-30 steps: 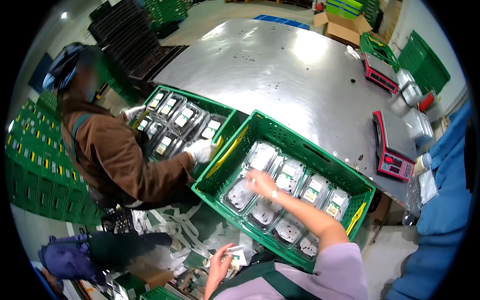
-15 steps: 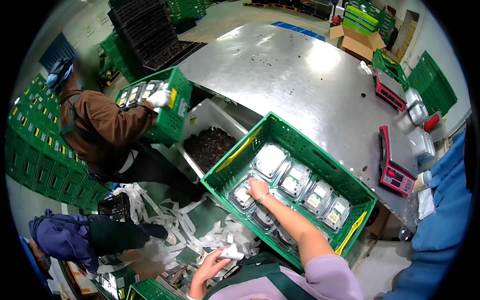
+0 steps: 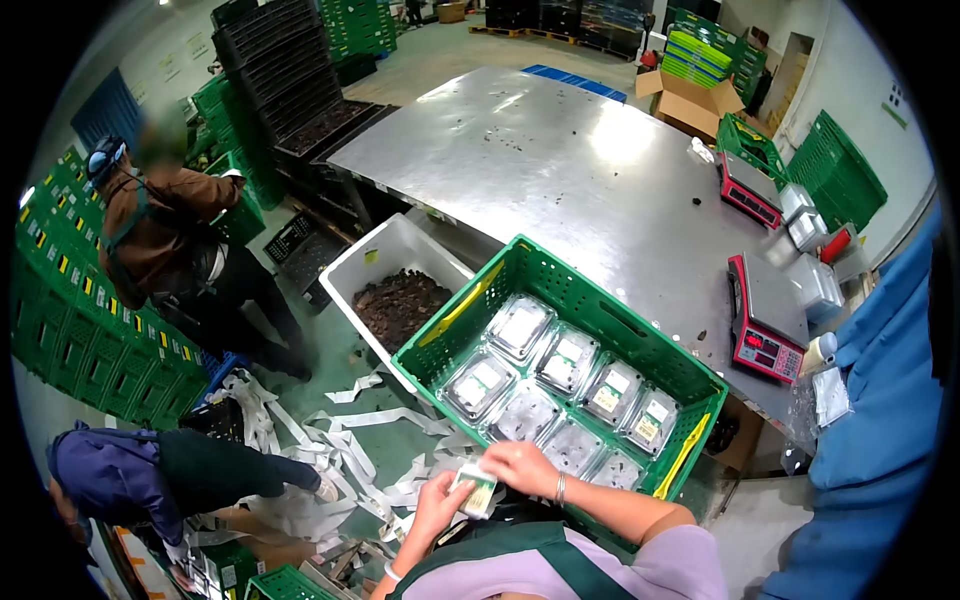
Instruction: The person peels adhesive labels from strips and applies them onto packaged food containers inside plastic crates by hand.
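Three clear plastic boxes (image 3: 525, 412) look bare along the near edge of the green plastic crate (image 3: 620, 333), the left-corner box (image 3: 478, 385) newly labelled, the right hand (image 3: 520, 467), grip unclear, now at white-and-green paper labels (image 3: 478, 491) held by the left hand (image 3: 436, 506).

A green crate (image 3: 565, 290), patterned with holes and fitted with yellow handles (image 3: 686, 456), frames clear packs (image 3: 521, 326) bearing white-and-green labels (image 3: 613, 386). Red scales (image 3: 765, 352) contrast with a blue curtain (image 3: 850, 470).

your white-and-green labels (image 3: 480, 492) tilt in your left hand (image 3: 435, 508), beside your right hand's (image 3: 522, 468) fingers; eight clear boxes (image 3: 568, 362) lie flat in two rows inside the green crate (image 3: 612, 322).
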`<state>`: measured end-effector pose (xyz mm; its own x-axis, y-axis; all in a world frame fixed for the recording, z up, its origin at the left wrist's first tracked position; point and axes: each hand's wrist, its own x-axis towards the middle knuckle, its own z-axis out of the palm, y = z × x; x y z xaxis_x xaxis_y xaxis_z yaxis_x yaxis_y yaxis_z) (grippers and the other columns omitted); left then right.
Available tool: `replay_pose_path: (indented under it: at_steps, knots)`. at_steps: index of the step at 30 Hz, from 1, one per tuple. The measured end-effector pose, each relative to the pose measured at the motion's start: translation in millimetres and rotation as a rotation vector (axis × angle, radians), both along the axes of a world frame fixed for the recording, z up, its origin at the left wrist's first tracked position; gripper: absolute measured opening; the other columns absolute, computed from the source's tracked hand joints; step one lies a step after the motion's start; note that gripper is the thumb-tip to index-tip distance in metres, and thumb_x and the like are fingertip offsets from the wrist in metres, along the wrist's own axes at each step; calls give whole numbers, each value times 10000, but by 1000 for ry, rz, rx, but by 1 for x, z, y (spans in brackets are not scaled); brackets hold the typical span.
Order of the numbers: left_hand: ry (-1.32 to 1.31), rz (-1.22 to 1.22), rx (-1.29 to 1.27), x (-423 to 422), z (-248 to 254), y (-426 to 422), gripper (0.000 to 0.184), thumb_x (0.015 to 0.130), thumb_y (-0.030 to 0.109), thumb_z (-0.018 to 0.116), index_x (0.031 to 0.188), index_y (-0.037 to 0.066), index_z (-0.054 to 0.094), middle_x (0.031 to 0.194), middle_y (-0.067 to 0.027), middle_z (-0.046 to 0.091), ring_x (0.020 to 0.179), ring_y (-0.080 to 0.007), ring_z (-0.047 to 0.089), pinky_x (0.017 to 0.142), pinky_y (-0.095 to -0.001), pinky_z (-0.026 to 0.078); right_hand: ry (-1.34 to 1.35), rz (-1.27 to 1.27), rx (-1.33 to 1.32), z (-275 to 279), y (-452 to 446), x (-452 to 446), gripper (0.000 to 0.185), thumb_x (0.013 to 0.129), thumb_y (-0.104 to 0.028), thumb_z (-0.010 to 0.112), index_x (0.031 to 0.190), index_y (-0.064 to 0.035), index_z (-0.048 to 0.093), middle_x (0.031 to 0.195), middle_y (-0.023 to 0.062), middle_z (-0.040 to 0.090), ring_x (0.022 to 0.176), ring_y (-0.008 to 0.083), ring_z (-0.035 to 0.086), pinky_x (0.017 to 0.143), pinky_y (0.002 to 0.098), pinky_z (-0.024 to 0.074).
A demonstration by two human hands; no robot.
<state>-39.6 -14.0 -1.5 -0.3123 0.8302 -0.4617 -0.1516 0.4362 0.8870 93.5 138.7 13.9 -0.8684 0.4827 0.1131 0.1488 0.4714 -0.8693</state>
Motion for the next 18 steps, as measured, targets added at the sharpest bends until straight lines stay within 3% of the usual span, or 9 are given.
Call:
replay_pose_path:
  at_steps: [4,6,8,10,12,13,14,16,18]
  knots:
    - [366,-246,129,2,9,-5,296,799,176,600,1023,-9,544,790,-80,608,710,-156,558,668,-277,439,-203,-442,154,-62,67,-1,211,799,-238,559,800,-28,537,755,176,581,707,335,574,591,414,435]
    - [307,-354,23,-2,11,-12,285,820,184,572,1031,-2,525,810,-105,601,717,-211,556,704,-295,436,-352,-385,205,-99,89,0,292,761,-298,608,832,-23,540,801,190,587,747,346,582,623,427,448]
    - [229,-467,232,-2,-5,-23,256,835,179,549,1009,-7,526,819,-98,598,726,-204,549,716,-294,431,-639,-302,278,-139,91,0,380,707,-334,665,875,-20,530,831,188,595,760,351,585,645,431,461]
    - [497,-545,471,-1,-9,-22,220,840,156,549,982,-10,528,866,-100,584,769,-158,533,726,-279,425,-744,-342,322,-155,87,6,498,655,-354,706,970,-31,494,897,178,580,766,348,589,636,404,474]
    - [166,-486,-35,0,-10,-28,217,841,147,557,997,-2,548,941,-68,585,810,-111,511,738,-245,417,-571,-364,510,-130,80,9,518,660,-355,698,1013,-46,478,915,154,571,751,325,590,617,395,471]
    - [-150,-294,0,7,-22,-31,216,841,126,554,1022,7,565,956,-35,582,819,-80,493,733,-219,412,-449,-348,470,-110,71,12,468,676,-340,684,994,-53,494,884,137,577,744,312,589,610,396,465]
    - [-152,-298,5,13,-14,-27,216,841,126,554,1022,7,565,956,-35,582,819,-80,493,733,-219,412,-329,-331,430,-80,56,14,419,693,-325,671,976,-61,510,854,120,583,738,299,588,603,396,459]
    - [-146,-137,151,21,8,-13,229,838,109,549,1043,10,571,926,-8,585,797,-61,492,713,-212,414,-188,-107,19,-22,22,24,242,781,-296,586,839,-62,590,727,96,580,691,268,577,596,355,449]
    - [-48,-169,150,19,5,-7,200,825,97,561,996,-3,581,870,-21,597,773,-60,501,698,-222,421,-151,20,1,-4,-12,37,250,805,-330,551,807,-85,601,726,102,590,660,299,574,569,356,449]
